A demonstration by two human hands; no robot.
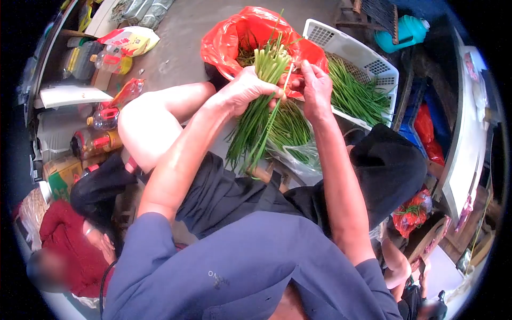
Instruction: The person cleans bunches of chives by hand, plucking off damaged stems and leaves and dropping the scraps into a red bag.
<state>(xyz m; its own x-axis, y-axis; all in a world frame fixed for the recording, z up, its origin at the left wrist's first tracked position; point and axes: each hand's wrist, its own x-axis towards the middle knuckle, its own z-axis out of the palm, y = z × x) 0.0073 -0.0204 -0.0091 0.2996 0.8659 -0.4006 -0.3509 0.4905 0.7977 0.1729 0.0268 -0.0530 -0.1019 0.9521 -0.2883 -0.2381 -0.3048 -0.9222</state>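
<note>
My left hand point(246, 92) is closed round a thick bunch of green chives point(250, 125), pale cut ends up and leaf tips hanging down over my lap. Beside it, my right hand point(316, 88) has its fingers curled close to a thin pale stalk point(288, 80) at the bunch's edge; what sits between the fingertips is too small to make out. Just beyond both hands, a red plastic bag point(220, 47) gapes with plant scraps inside. More chives point(292, 130) lie in a clear plastic bag point(304, 168) beneath my hands.
A white plastic basket point(314, 28) holding chives point(358, 90) stands to the right. A teal jug point(408, 33) is behind it. Bottles point(106, 118) and packets line the left side. A person in a dark red top point(69, 250) sits at lower left; another person's leg point(396, 264) shows at lower right.
</note>
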